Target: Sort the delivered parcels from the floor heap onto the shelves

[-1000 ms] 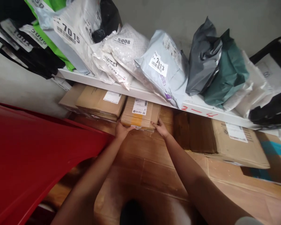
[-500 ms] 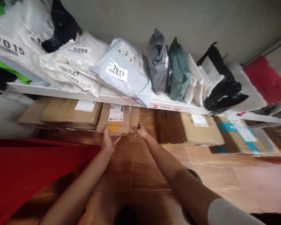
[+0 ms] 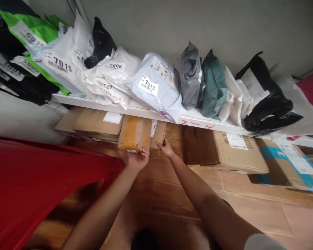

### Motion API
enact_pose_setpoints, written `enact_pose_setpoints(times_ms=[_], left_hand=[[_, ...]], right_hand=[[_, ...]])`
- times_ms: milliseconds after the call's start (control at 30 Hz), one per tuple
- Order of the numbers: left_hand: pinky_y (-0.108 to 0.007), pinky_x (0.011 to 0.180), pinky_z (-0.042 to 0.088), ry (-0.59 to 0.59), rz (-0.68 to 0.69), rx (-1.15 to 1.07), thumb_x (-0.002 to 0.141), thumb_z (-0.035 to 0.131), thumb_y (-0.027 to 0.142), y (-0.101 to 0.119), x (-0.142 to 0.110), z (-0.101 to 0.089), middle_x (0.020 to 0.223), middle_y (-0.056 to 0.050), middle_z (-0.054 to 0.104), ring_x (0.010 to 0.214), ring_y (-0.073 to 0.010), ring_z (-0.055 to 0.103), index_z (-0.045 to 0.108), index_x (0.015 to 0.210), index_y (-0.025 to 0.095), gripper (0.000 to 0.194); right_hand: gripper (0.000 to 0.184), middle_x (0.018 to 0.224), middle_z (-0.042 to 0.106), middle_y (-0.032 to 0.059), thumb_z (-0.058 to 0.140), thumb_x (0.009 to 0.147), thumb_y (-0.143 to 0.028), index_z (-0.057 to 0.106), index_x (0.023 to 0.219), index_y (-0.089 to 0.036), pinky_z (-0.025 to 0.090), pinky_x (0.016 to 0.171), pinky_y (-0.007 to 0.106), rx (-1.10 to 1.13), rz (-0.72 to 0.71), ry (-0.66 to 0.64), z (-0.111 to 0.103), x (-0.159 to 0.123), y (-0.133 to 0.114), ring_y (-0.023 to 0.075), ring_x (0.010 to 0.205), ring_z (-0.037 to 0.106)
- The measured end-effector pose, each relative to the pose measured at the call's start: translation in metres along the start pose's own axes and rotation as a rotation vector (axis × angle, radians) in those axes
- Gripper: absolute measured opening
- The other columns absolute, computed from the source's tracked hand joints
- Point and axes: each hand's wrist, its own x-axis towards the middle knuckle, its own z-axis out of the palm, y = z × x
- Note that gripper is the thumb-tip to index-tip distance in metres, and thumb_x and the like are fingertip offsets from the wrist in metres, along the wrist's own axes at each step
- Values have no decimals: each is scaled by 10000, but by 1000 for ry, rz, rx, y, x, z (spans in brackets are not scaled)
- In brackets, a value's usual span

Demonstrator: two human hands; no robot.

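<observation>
Under the white shelf, a small cardboard box (image 3: 134,133) wrapped in yellow-orange tape stands partly out, slightly tilted. My left hand (image 3: 138,160) grips its lower right corner with bent fingers; part of the grip is hidden beneath the box. Just to the right is a second, plain cardboard box (image 3: 159,132) with a white label, partly behind the taped one. My right hand (image 3: 167,149) pinches this second box at its lower right edge, thumb and fingers close together.
Bagged parcels (image 3: 156,83) crowd the white shelf (image 3: 198,124), marked "2-4" in red. Larger cartons (image 3: 240,152) sit on the tiled floor to the right, another carton (image 3: 96,123) to the left. A red sheet-like surface (image 3: 41,173) fills the lower left.
The small box has been turned: its labelled face no longer shows and a broad taped face does. My left hand has shifted to its right corner. The whole view has swung left.
</observation>
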Motion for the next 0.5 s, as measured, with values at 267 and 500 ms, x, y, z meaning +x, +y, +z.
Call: enact_pose_setpoints(times_ms=[267, 500], left_hand=[[-309, 553, 544, 211, 218, 109, 855, 249, 666, 58, 15, 26, 785, -85, 594, 674, -191, 586, 579, 1047, 188, 612], [-409, 693, 588, 144, 150, 189, 801, 232, 763, 54, 26, 10, 1085, -220, 634, 927, -291, 672, 508, 1262, 114, 843]], right_hand=[[798, 1275, 632, 116, 762, 690, -500, 434, 1375, -257, 512, 999, 482, -13, -33, -11, 5, 3, 3, 240, 1207, 585], [808, 1348, 586, 124, 768, 710, -445, 385, 1391, -239, 407, 1116, 500, -152, -53, 57, 8, -7, -15, 257, 1309, 506]])
